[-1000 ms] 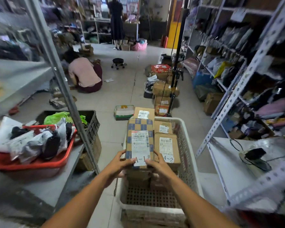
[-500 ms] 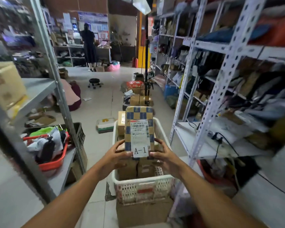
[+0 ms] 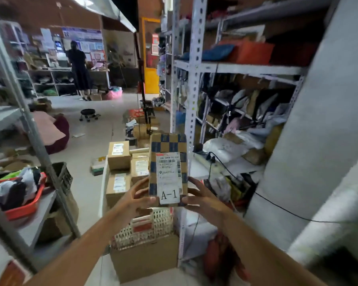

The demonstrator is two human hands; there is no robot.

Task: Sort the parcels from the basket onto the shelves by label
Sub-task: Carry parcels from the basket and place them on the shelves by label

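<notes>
Parcel (image 3: pixel 168 162) is held upright between both hands, lifted above the near right part of the basket (image 3: pixel 103 182). Left hand (image 3: pixel 132 200) is curled against the parcel's lower left edge, fingers partly spread; right hand (image 3: pixel 202 200) is wrapped round the lower right corner. A blue-and-tan checked pattern is seen on the box, with a white shipping label (image 3: pixel 168 174) facing the camera and "A-1" printed at its bottom.

Below and to the left, brown boxes (image 3: pixel 119 154) with white labels are stacked in the white lattice basket, which is set on a larger cardboard box (image 3: pixel 145 259) on the floor.

To the right, a perforated metal shelf rack (image 3: pixel 194 79) is loaded with bagged goods; a black cable (image 3: pixel 277 205) is draped across its lower level. To the near left, a red tray (image 3: pixel 27 205) of soft packets is set on a grey shelf, with a dark crate (image 3: pixel 65 178) just behind it.

Further off, more boxes are piled along the aisle floor, a small black wheeled stool (image 3: pixel 88 114) is seen, one person (image 3: pixel 50 131) is crouched at the left, and another (image 3: pixel 79 69) is standing at the far shelves.
</notes>
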